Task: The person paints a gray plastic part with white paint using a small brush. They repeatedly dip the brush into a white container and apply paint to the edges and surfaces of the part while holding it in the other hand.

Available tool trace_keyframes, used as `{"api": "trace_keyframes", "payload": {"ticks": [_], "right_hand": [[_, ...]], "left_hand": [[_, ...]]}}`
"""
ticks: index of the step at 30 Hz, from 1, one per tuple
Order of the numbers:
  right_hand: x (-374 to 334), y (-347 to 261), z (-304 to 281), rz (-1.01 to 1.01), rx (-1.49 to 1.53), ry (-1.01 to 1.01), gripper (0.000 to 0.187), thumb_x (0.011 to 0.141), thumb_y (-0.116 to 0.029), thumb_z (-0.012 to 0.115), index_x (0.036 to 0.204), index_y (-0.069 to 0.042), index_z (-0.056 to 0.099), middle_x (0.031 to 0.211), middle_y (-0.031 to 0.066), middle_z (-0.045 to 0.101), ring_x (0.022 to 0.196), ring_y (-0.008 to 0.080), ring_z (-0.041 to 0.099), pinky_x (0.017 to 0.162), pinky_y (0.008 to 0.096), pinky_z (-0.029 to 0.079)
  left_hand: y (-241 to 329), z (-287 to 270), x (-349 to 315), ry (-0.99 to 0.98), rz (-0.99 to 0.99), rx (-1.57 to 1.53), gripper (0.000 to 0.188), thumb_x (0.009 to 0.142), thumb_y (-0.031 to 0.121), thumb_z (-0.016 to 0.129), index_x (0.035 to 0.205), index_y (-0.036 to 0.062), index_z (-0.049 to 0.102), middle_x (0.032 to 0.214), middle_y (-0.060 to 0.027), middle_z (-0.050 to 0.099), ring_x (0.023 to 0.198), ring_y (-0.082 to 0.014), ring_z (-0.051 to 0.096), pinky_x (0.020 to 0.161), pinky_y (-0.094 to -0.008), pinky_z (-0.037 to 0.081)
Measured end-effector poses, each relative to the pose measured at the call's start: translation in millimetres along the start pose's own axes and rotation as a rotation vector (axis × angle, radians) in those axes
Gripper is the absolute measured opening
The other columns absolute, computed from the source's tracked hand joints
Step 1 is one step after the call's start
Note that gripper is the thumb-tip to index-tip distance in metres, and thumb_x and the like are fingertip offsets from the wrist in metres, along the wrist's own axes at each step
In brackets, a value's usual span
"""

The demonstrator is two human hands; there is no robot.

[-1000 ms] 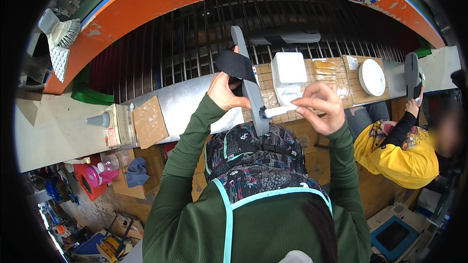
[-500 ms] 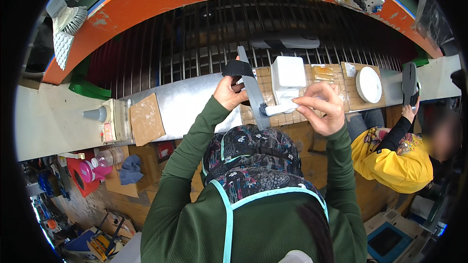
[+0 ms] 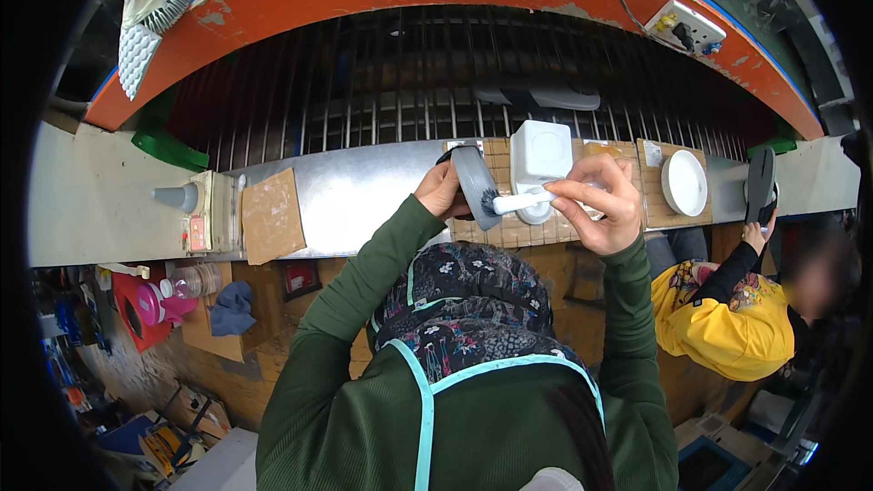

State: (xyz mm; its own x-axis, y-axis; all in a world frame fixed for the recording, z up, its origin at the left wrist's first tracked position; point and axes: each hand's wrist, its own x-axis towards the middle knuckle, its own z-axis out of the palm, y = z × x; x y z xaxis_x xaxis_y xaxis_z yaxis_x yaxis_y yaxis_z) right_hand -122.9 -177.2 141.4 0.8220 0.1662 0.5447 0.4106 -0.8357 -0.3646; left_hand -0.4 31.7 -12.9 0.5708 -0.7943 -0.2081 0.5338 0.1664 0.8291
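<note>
My left hand grips a slide sandal with a grey sole and a black strap, held up on its edge over the bench. In my right hand is a white-handled brush, pinched between thumb and fingers. Its dark bristles touch the grey sole near the lower end. Just beyond the brush stands a white square container, with a round white base or dish partly behind the brush. My left fingers are partly hidden behind the sandal.
A conveyor of metal rods carries another grey sandal. Brown cardboard lies left on the metal bench. A white bowl stands right. A co-worker in yellow holds a dark sandal at far right.
My left hand has turned the sandal; its strap has swung mostly out of sight and the sole's side faces me more. The brush stays against the sole. The view has shifted slightly.
</note>
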Motion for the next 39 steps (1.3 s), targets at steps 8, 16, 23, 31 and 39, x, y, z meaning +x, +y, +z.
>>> {"api": "trace_keyframes", "payload": {"ticks": [8, 16, 23, 31, 39], "right_hand": [[13, 1, 2, -0.056, 0.016, -0.013, 0.025, 0.067, -0.012, 0.078, 0.091, -0.015, 0.074, 0.084, -0.0022, 0.058, 0.062, 0.009, 0.049, 0.068, 0.0295, 0.026], [27, 1, 2, -0.084, -0.041, -0.077, 0.022, 0.066, -0.01, 0.077, 0.087, -0.013, 0.074, 0.081, 0.0013, 0.057, 0.073, 0.0145, 0.053, 0.07, 0.0307, 0.031], [36, 6, 7, -0.124, -0.045, -0.102, 0.022, 0.066, -0.01, 0.077, 0.087, -0.013, 0.074, 0.081, 0.0009, 0.057, 0.071, 0.0136, 0.052, 0.07, 0.0301, 0.03], [34, 10, 8, -0.114, -0.04, -0.121, 0.022, 0.066, -0.01, 0.077, 0.088, -0.013, 0.074, 0.081, 0.0006, 0.057, 0.07, 0.0135, 0.051, 0.069, 0.03, 0.03], [26, 13, 2, -0.094, -0.051, -0.141, 0.022, 0.066, -0.011, 0.077, 0.087, -0.013, 0.075, 0.081, 0.0002, 0.058, 0.069, 0.0129, 0.051, 0.069, 0.0298, 0.031]], "left_hand": [[14, 38, -28, 0.134, -0.262, -0.233, 0.079, 0.084, 0.066, 0.041, 0.132, 0.0043, 0.04, 0.123, -0.0166, 0.053, 0.11, -0.027, 0.059, 0.091, -0.0432, 0.051], [12, 46, -43, -0.064, -0.341, -0.603, 0.08, 0.082, 0.071, 0.042, 0.129, 0.006, 0.044, 0.119, -0.0129, 0.055, 0.107, -0.0226, 0.06, 0.085, -0.0391, 0.055], [11, 57, -48, -0.151, -0.407, -0.694, 0.085, 0.078, 0.078, 0.034, 0.13, 0.0101, 0.043, 0.118, -0.0108, 0.055, 0.107, -0.0226, 0.059, 0.086, -0.04, 0.054], [7, 57, -48, -0.316, -0.429, -0.887, 0.082, 0.08, 0.077, 0.033, 0.124, 0.0094, 0.048, 0.117, -0.0105, 0.058, 0.106, -0.0217, 0.06, 0.087, -0.0394, 0.053], [19, 68, -47, -0.283, -0.481, -0.88, 0.083, 0.081, 0.076, 0.034, 0.123, 0.0062, 0.049, 0.114, -0.0125, 0.06, 0.103, -0.0226, 0.063, 0.086, -0.0395, 0.055]]}}
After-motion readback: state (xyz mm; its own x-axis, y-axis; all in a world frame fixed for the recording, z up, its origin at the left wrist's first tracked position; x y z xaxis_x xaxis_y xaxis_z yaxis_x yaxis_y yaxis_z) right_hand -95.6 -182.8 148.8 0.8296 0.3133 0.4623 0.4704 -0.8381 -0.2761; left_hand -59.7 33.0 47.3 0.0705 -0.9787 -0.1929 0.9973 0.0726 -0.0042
